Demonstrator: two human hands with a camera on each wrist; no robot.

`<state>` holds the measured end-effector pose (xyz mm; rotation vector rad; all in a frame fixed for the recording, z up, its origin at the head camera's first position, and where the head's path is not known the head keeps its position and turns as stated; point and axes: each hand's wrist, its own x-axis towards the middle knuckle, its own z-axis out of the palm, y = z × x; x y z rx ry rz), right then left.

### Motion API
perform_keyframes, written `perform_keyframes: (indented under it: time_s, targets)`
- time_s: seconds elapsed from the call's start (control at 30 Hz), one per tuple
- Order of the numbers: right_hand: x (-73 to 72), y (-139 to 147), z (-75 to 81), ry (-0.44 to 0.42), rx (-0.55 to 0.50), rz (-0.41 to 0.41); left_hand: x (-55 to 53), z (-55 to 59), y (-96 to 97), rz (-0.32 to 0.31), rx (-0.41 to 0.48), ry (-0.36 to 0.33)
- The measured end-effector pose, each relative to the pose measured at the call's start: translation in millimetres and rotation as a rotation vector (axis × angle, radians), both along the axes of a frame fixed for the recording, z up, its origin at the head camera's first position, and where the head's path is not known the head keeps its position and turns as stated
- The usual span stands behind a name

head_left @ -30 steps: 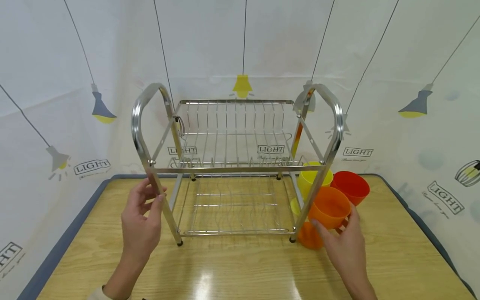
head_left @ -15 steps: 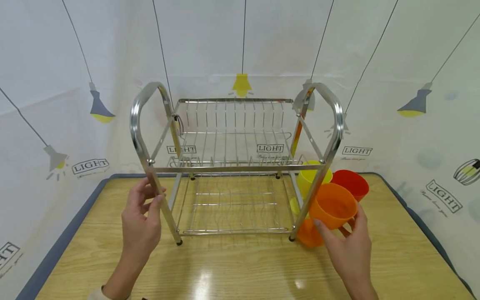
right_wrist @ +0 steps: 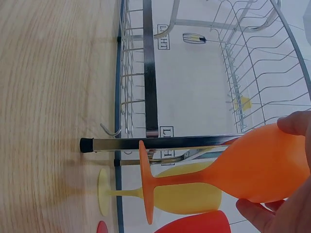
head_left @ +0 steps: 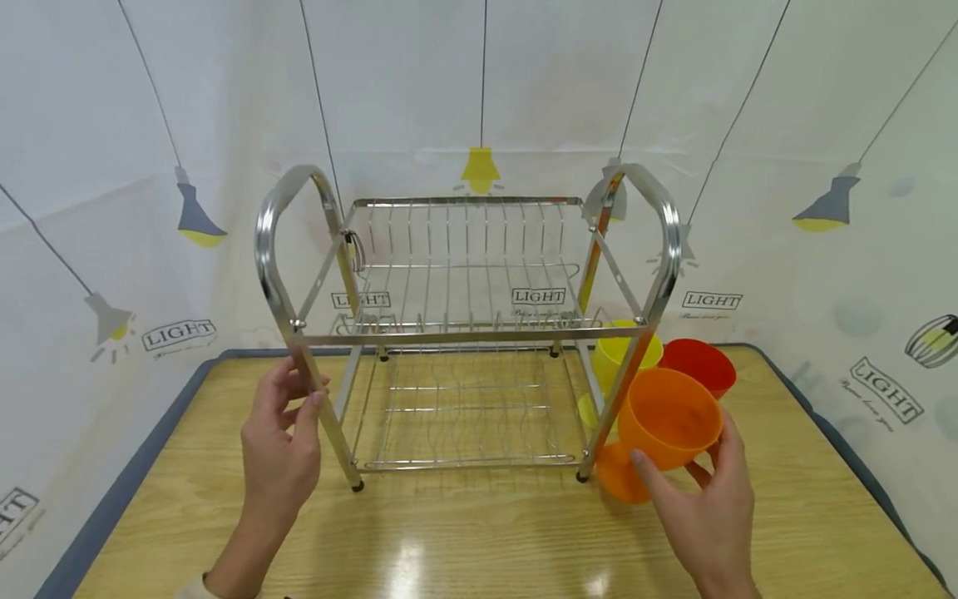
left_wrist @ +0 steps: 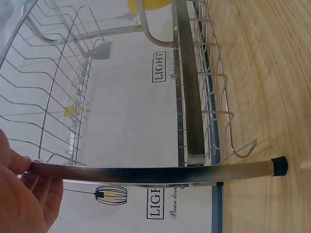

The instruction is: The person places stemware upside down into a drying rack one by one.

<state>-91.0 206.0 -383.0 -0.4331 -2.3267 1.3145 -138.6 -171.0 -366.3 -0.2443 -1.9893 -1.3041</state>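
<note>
A two-tier chrome dish rack (head_left: 464,333) stands on the wooden table (head_left: 464,541). My left hand (head_left: 299,398) grips the rack's front left leg (left_wrist: 146,173), thumb and fingers curled round it. My right hand (head_left: 684,449) holds the bowl of an orange plastic goblet (head_left: 669,420) just right of the rack's front right leg (right_wrist: 155,142). In the right wrist view the orange goblet (right_wrist: 257,165) has its foot off the table, with one fingertip (right_wrist: 295,123) over the bowl. Both rack tiers hold nothing.
A yellow goblet (head_left: 624,353) and a red goblet (head_left: 701,366) stand upright behind the orange one, close to the rack's right side. Blue edging (head_left: 112,499) runs round the table. White printed sheets (head_left: 112,166) close off the back and sides.
My right hand has brought the orange goblet a little to the right and towards me, up from the table. The left hand stays on the rack leg.
</note>
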Motion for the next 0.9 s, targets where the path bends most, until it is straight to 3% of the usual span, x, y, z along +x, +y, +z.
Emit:
perform_keyframes:
  time_s: [0.27, 0.47, 0.7, 0.9]
  targets:
    - [11.1, -9, 4.9, 0.035, 0.008, 0.032, 1.1, -0.6, -2.8, -0.002, -0.004, -0.011]
    - [13.4, -13, 9.6, 0.04, 0.027, 0.059, -2.1, -1.6, -1.7, 0.003, -0.03, 0.018]
    - [15.7, -19, 18.6, 0.029, 0.017, 0.122, -5.6, -1.6, 1.1, -0.011, -0.041, 0.026]
    - [14.6, -31, 20.3, 0.033, 0.024, 0.192, -2.0, -5.4, 0.2, 0.023, -0.051, 0.071]
